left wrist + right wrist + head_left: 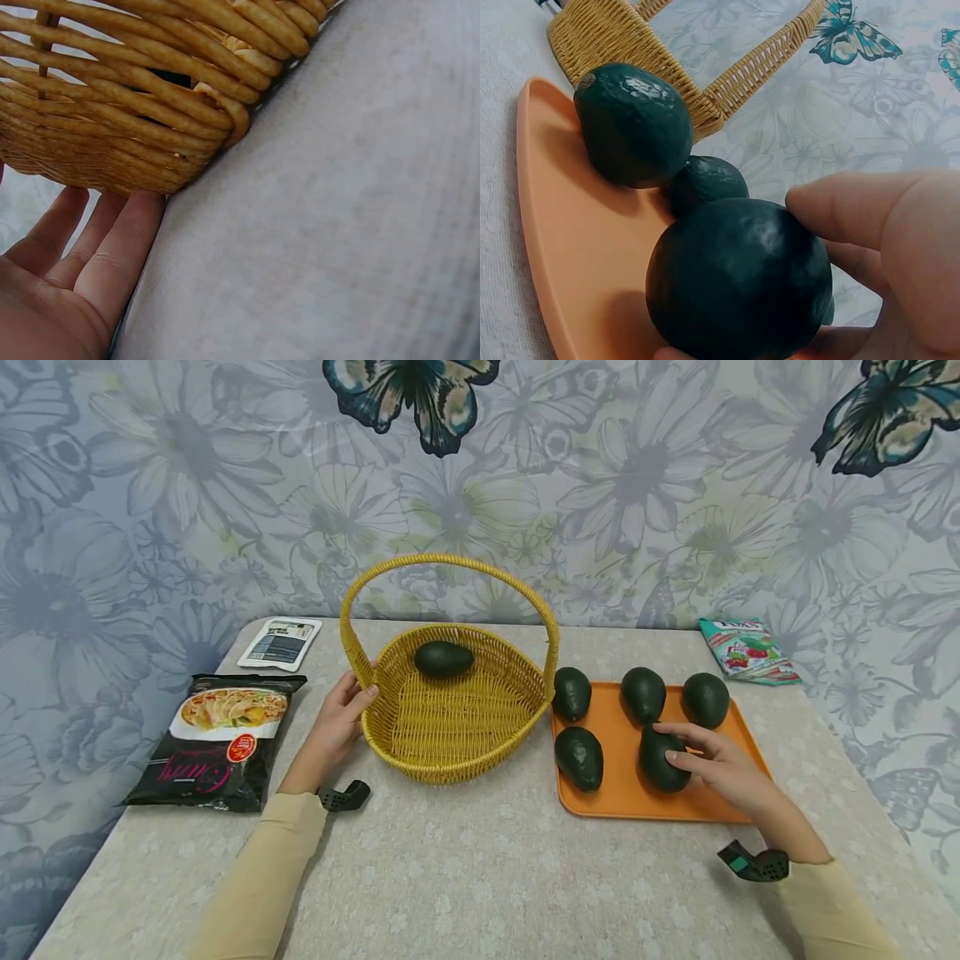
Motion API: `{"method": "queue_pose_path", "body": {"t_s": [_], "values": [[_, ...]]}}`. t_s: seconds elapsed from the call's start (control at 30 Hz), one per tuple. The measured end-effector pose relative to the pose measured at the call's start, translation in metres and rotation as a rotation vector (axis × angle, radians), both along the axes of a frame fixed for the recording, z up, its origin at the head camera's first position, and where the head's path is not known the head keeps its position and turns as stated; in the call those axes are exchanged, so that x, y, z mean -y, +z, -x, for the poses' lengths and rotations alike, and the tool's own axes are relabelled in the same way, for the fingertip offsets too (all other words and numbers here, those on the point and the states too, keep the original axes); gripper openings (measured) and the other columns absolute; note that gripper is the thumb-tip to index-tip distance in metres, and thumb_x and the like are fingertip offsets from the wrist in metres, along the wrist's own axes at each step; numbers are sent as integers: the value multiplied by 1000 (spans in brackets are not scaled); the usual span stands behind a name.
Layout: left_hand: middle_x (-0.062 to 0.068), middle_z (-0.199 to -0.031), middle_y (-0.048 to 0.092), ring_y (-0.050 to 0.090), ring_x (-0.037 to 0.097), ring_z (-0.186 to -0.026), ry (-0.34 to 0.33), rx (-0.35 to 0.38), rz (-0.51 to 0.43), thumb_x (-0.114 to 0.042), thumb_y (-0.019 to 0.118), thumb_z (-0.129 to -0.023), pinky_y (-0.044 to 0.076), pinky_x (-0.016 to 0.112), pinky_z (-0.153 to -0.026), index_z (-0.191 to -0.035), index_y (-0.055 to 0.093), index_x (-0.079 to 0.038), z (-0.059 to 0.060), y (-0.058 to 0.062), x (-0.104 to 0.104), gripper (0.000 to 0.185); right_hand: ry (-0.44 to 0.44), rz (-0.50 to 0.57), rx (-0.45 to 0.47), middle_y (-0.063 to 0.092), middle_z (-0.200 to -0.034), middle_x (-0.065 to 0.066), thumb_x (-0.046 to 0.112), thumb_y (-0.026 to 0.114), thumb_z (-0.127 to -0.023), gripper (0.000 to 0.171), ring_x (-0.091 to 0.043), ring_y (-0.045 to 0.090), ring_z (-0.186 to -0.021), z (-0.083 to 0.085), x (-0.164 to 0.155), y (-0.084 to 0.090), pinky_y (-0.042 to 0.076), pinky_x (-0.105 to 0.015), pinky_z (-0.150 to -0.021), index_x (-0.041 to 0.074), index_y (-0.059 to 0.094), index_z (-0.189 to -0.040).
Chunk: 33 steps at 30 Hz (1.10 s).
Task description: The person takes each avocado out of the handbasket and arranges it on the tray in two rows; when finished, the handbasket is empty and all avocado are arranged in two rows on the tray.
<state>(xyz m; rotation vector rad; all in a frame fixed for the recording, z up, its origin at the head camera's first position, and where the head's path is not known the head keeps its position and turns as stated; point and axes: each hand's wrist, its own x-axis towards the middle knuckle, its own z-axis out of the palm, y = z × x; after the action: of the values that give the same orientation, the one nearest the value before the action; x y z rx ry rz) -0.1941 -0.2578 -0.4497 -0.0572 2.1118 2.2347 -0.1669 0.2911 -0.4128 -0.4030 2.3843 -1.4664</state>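
Observation:
In the head view my left hand (339,720) holds the left side of a yellow wicker basket (450,771) at the foot of its handle. Its fingers (120,251) touch the woven wall in the left wrist view. One dark green avocado (443,659) lies inside the basket, towards the back. On the right, my right hand (723,768) grips an avocado (660,762) over an orange tray (622,806); thumb and fingers are around it in the right wrist view. Several other avocados, among them a front left one (579,758), lie on the tray.
A black food packet (213,747) lies left of the basket, with a white-edged packet (281,643) behind it. At the back right is a teal snack bag (748,650). A patterned wall (645,527) stands directly behind the table (450,877).

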Motion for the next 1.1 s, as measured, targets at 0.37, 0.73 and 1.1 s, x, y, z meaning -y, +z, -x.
{"method": "queue_pose_path", "body": {"t_s": [0.37, 0.73, 1.1], "values": [[16, -158, 31, 54, 5, -115, 9, 6, 0, -28, 51, -108, 56, 20, -82, -160, 30, -19, 1, 0, 0, 57, -12, -73, -1, 48, -130, 23, 23, 59, -105, 48, -7, 56, -89, -2, 4, 1, 54, -31, -65, 3, 49, -148], [16, -159, 30, 53, 4, -116, 10, 3, -8, -28, 52, -108, 56, 20, -83, -162, 28, -18, 2, -1, 1, 60, -50, -109, 27, 51, -133, 9, 30, 59, -105, 55, -16, 53, -77, 0, 6, 0, 52, -30, -63, 6, 45, -152], [17, -162, 28, 51, 4, -120, -2, 2, 9, -28, 50, -108, 55, 18, -85, -163, 26, -18, 2, 0, 0, 61, -70, -117, 35, 44, -148, -23, 27, 58, -105, 56, -12, 55, -80, 1, 5, -2, 53, -30, -64, 4, 42, -154]]}}
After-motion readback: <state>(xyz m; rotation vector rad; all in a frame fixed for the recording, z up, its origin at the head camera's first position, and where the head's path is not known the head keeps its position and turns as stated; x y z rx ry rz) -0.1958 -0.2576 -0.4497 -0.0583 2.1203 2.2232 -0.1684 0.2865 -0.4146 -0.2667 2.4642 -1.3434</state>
